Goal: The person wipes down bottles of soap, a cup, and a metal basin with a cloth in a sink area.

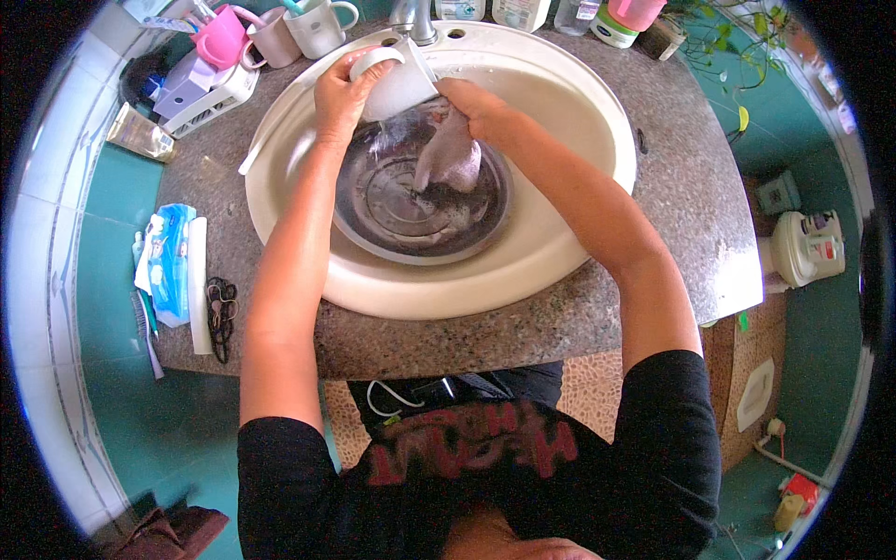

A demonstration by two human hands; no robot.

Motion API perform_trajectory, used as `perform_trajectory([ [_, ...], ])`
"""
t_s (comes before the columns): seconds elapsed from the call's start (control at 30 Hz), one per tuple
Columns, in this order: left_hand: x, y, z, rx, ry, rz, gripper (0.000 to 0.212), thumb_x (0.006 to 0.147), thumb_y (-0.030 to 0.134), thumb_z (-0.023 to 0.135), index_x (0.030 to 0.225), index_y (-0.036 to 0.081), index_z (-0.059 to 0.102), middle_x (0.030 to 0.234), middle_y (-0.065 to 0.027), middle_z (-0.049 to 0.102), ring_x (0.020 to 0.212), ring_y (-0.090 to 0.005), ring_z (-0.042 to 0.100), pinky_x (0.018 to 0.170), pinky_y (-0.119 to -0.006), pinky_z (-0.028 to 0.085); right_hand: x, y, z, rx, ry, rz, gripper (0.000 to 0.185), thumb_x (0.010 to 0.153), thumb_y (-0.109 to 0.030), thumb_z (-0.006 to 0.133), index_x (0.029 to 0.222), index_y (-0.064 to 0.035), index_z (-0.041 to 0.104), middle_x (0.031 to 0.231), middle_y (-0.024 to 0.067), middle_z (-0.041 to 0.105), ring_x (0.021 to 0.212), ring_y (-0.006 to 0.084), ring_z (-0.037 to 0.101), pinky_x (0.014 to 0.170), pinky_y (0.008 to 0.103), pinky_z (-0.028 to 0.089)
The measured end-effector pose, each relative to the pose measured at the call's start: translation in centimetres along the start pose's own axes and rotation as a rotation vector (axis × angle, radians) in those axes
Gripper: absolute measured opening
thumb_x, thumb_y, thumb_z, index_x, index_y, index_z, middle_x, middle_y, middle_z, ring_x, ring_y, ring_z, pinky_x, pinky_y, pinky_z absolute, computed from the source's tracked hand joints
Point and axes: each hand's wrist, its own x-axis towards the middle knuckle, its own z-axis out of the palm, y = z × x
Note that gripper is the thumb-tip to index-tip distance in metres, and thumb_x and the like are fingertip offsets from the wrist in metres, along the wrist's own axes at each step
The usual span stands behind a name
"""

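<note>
My left hand grips a white mug around its handle and body. The mug is tipped on its side, its mouth facing right, just below the faucet. My right hand is at the mug's rim and holds a wet greyish-pink cloth that hangs downward. Under both hands, a round metal basin with some water in it sits in the cream oval sink. My right fingertips are partly hidden at the mug's mouth.
Left of the sink stand a pink cup, two mugs and a white plastic basket. A tube, a blue tissue pack and a coiled black cord lie on the speckled countertop. Bottles line the back.
</note>
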Motion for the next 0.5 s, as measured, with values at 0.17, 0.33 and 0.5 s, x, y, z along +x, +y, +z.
perform_trajectory([
  [0.17, -0.1, -1.8, 0.8, -0.337, 0.181, -0.136, 0.034, 0.079, 0.018, 0.069, 0.11, 0.006, 0.06, 0.1, -0.0016, 0.063, 0.092, -0.0116, 0.056, 0.083, -0.027, 0.044, 1.0, 0.2, 0.2, -0.076, -0.073, -0.055, 0.022, 0.085, -0.023, 0.056, 0.091, -0.0034, 0.063, 0.081, 0.0103, 0.065, 0.065, 0.0186, 0.061, 0.056, 0.0324, 0.05],
  [0.33, -0.1, -1.7, 0.7, -0.378, 0.199, -0.226, 0.03, 0.076, 0.015, 0.067, 0.103, 0.002, 0.06, 0.089, -0.003, 0.062, 0.08, -0.0104, 0.056, 0.073, -0.025, 0.045, -1.0, -1.7, -1.0, -0.916, 0.095, -0.368, 0.039, 0.088, -0.04, 0.05, 0.087, -0.0025, 0.059, 0.079, 0.0052, 0.06, 0.068, 0.0126, 0.051, 0.061, 0.0256, 0.044],
  [0.5, -0.6, -1.3, 1.7, -0.238, 0.144, -0.19, 0.018, 0.075, 0.012, 0.061, 0.089, 0.002, 0.065, 0.077, 0.0001, 0.061, 0.067, -0.0078, 0.053, 0.06, -0.024, 0.042, -1.9, -3.1, -0.9, 0.083, -0.132, -0.247, 0.032, 0.089, -0.032, 0.047, 0.09, -0.0018, 0.059, 0.079, 0.0104, 0.06, 0.071, 0.0213, 0.058, 0.066, 0.0379, 0.049],
])
